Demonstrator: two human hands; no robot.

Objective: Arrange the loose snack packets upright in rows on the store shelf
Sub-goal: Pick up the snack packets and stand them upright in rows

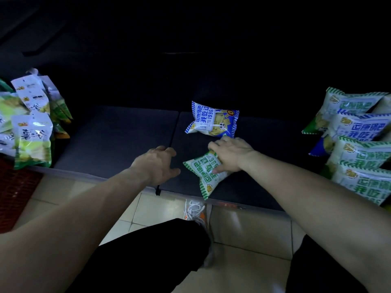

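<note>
1. The right hand (229, 154) lies palm-down on a green-and-white snack packet (206, 173), fingers spread over its upper end and the thumb pressed against its face; whether the fingers actually pinch the packet cannot be told.
2. That packet lies flat on the dark shelf (118, 140), near the front edge, with its lower corner reaching toward the person past the hand's heel.
3. Just beyond the right hand's fingertips, a blue-and-white snack packet (212, 120) lies flat, its near edge close to or touching the knuckles.
4. The left hand (157, 163) hovers to the left of the green packet, fingers curled and apart, holding nothing; a small gap separates its fingertips from the packet's edge.
5. Well to the right of the right hand, a stack of green-and-white packets (359, 149) leans in overlapping rows.
6. Far to the left of the left hand, a cluster of yellow-green chip bags (31, 134) stands at the shelf's end.
7. Between the two hands and the side groups the shelf surface is bare; its back is too dark to read.
</note>
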